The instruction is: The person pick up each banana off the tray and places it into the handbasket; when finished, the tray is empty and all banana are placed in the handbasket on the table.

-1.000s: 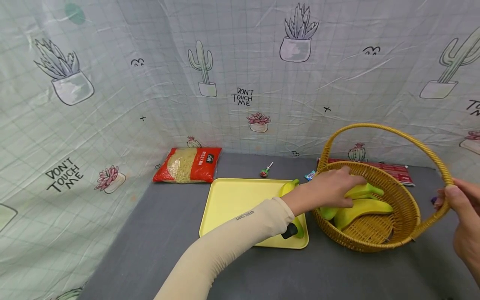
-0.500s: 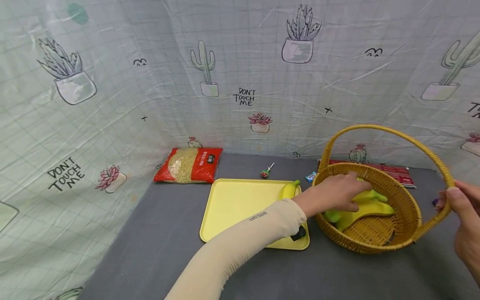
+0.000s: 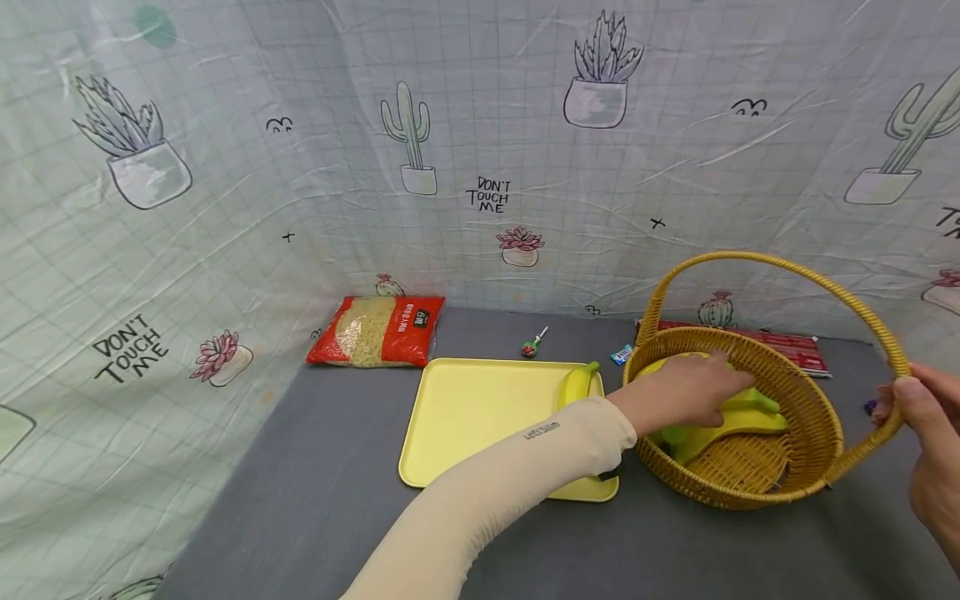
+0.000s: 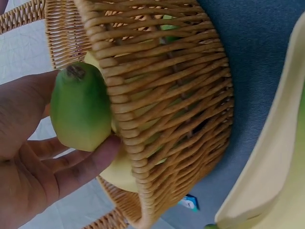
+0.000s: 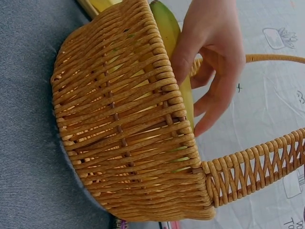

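Wicker basket sits at the right of the grey counter, just beside a yellow tray. Inside it, the left hand has its fingers curled round a green-tipped banana lying on another banana. At the right edge of the frame, the right hand appears to pinch the basket's handle, though its fingertips are partly hidden. One more banana rests on the tray's far corner. Further back lie a red noodle packet and a lollipop.
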The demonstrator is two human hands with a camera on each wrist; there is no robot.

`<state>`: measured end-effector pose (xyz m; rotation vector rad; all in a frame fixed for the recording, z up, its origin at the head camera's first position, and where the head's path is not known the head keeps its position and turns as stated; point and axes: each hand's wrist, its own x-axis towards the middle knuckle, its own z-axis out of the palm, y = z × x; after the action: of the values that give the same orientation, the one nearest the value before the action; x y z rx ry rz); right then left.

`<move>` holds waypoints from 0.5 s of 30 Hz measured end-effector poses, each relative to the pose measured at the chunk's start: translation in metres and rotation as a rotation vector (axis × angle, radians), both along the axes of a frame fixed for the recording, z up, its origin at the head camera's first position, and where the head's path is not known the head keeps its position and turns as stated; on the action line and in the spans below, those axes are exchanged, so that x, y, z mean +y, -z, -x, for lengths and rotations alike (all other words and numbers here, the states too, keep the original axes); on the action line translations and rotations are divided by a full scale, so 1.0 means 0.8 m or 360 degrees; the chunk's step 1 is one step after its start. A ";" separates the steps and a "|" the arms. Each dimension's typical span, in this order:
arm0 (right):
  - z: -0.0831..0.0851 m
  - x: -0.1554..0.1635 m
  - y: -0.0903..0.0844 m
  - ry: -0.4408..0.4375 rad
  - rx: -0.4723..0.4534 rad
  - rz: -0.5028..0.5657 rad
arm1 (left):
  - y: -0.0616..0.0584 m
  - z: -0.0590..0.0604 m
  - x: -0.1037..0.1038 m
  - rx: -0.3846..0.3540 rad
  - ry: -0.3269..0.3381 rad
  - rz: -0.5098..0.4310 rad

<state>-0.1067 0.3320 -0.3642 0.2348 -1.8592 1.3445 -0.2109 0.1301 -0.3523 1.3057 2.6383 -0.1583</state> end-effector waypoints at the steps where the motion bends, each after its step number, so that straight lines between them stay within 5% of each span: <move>1: 0.000 0.001 0.001 -0.0004 -0.0002 0.0004 | 0.000 0.000 0.002 0.0004 -0.0010 0.0018; 15: -0.003 -0.003 -0.002 0.0079 -0.0048 -0.0049 | -0.008 0.001 0.008 0.0034 -0.0095 0.0177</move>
<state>-0.1041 0.3293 -0.3625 0.1838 -1.8996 1.2929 -0.2119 0.1368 -0.3459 1.1953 2.6410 -0.3072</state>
